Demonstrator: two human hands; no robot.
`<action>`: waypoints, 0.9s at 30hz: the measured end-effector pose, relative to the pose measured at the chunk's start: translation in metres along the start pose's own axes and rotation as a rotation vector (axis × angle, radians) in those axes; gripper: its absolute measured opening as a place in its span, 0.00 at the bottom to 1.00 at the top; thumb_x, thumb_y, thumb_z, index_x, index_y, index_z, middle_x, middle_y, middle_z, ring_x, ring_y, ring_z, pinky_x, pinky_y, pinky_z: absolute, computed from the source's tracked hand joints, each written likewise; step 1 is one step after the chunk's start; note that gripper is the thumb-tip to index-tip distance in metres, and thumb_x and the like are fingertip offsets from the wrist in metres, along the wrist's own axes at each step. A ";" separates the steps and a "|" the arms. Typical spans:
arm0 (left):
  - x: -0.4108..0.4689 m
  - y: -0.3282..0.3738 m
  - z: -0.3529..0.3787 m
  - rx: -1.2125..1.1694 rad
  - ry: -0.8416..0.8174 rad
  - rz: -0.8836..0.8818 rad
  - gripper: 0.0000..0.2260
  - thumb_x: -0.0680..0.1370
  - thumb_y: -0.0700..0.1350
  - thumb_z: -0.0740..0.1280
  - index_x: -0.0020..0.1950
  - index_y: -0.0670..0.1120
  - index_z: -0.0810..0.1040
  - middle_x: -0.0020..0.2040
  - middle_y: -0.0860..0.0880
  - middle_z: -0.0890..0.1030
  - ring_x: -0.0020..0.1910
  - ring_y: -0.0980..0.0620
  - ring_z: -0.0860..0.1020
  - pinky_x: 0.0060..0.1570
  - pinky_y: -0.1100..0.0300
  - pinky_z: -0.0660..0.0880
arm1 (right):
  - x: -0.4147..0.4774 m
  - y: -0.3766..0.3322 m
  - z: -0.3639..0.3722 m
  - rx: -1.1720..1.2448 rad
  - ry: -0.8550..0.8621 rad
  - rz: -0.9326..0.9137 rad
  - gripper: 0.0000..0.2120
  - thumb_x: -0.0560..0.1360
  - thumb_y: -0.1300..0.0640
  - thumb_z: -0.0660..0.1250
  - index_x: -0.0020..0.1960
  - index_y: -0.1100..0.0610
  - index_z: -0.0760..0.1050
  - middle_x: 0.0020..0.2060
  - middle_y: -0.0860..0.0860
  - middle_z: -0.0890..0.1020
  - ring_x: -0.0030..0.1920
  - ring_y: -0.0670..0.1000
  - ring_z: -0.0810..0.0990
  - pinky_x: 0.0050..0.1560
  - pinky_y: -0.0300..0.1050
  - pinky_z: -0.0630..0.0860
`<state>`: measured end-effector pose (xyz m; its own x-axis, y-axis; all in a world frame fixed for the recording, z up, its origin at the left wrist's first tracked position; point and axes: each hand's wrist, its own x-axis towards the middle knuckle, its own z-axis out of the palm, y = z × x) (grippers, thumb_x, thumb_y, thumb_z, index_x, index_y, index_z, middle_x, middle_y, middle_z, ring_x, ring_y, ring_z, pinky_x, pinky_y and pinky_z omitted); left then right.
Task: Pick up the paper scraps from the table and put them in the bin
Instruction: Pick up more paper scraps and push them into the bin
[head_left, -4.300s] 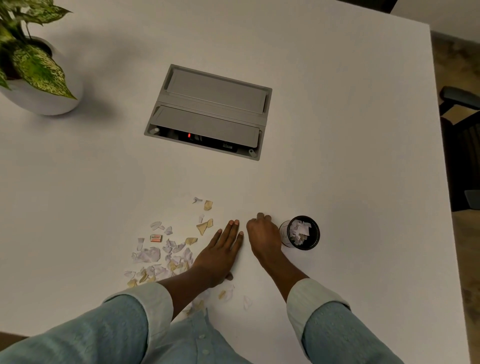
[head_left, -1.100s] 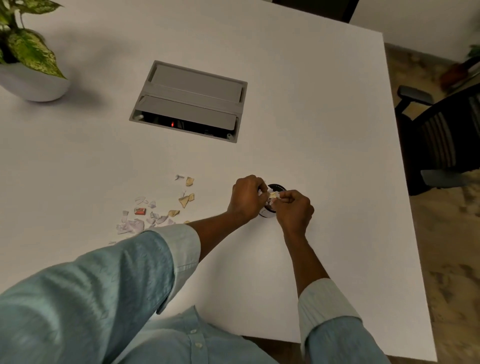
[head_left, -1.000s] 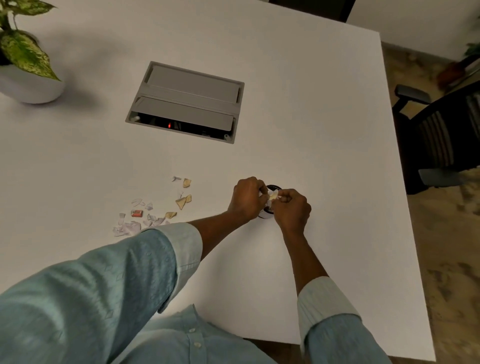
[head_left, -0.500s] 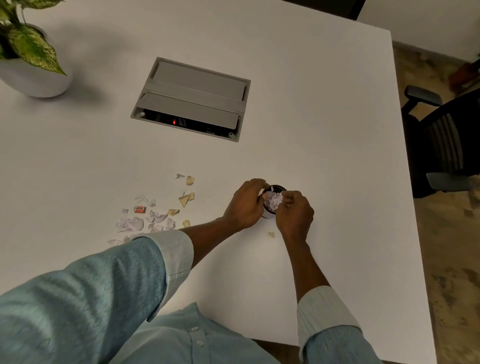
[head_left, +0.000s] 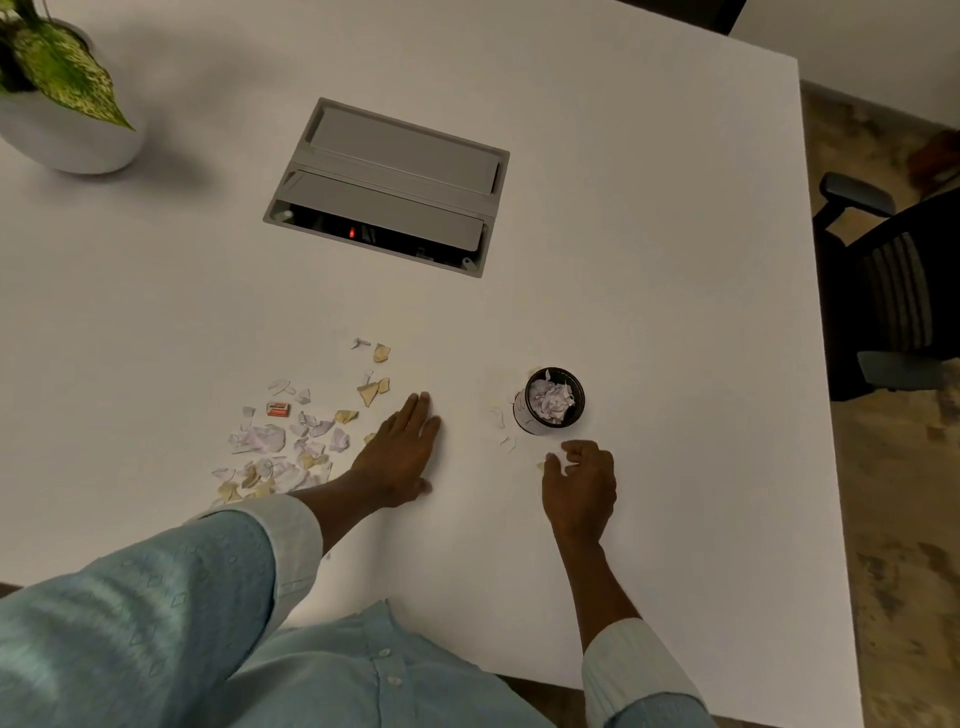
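A small black round bin (head_left: 575, 391) stands on the white table (head_left: 649, 260), filled with crumpled white paper. Several torn paper scraps (head_left: 291, 447), white and tan, lie scattered to its left, with a small orange piece (head_left: 278, 409) among them. A few small scraps (head_left: 503, 426) lie just left of the bin. My left hand (head_left: 400, 452) rests flat on the table, fingers together, at the right edge of the scrap pile. My right hand (head_left: 579, 486) hovers just in front of the bin, fingers curled loosely over a tan scrap (head_left: 540, 466), holding nothing that I can see.
A grey cable box with a hinged lid (head_left: 389, 187) is set into the table's middle. A potted plant in a white pot (head_left: 67, 140) stands at the far left. A black office chair (head_left: 898, 291) sits past the table's right edge.
Both hands have left the bin's rim. My left hand has moved left to the scrap pile and my right hand has dropped toward me. The bin now shows more paper.
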<state>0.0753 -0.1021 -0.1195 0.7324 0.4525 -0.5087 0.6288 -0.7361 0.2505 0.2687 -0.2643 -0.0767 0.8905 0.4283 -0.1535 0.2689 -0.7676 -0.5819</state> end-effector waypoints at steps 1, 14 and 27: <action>-0.001 0.000 0.002 0.016 -0.021 0.004 0.51 0.76 0.54 0.76 0.84 0.39 0.44 0.83 0.37 0.34 0.83 0.38 0.35 0.82 0.41 0.50 | -0.002 0.006 0.004 -0.033 -0.049 0.019 0.13 0.74 0.56 0.75 0.57 0.55 0.78 0.52 0.52 0.78 0.50 0.54 0.81 0.45 0.47 0.78; 0.001 -0.003 0.009 -0.014 -0.076 0.011 0.61 0.71 0.50 0.81 0.82 0.41 0.33 0.80 0.39 0.26 0.79 0.38 0.28 0.82 0.40 0.43 | -0.012 -0.021 0.051 -0.530 -0.473 -0.481 0.23 0.78 0.61 0.65 0.72 0.61 0.68 0.65 0.56 0.71 0.68 0.56 0.69 0.61 0.46 0.76; 0.003 -0.004 0.015 -0.060 -0.041 0.001 0.61 0.71 0.48 0.81 0.82 0.43 0.32 0.79 0.40 0.25 0.78 0.39 0.25 0.80 0.42 0.37 | 0.011 -0.068 0.081 -0.833 -0.499 -0.562 0.42 0.75 0.58 0.73 0.80 0.64 0.53 0.78 0.72 0.48 0.79 0.69 0.52 0.73 0.54 0.70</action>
<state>0.0713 -0.1051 -0.1342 0.7227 0.4300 -0.5411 0.6434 -0.7047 0.2992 0.2308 -0.1683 -0.1036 0.3689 0.8138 -0.4490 0.9143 -0.4046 0.0178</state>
